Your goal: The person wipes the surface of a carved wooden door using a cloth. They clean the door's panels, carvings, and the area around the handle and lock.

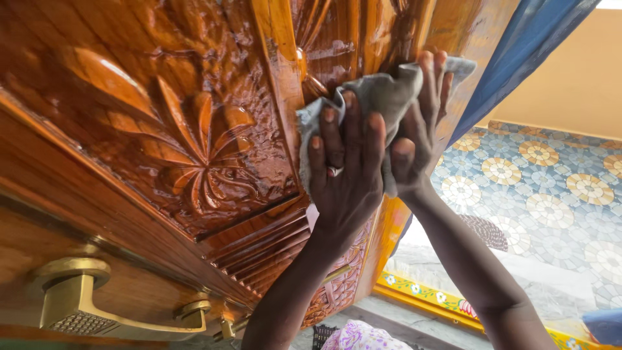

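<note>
Head view of two hands working a grey cloth (382, 97) against a carved wooden door (162, 129). The left hand (346, 175) lies flat with fingers spread and extended, palm pressing the lower part of the cloth onto the glossy, varnished wood. The right hand (421, 123) is just beside it, fingers curled over the upper fold of the same cloth, pinning it against the door's edge. The cloth sits bunched between both hands, at the vertical moulding right of a carved flower panel (201, 155). A brass door handle (97, 304) is mounted on the lower left of the door, well apart from the hands. A blue curtain (518, 58) hangs beyond the door edge. A patterned tile floor (551, 194) with circular motifs lies at right.
</note>
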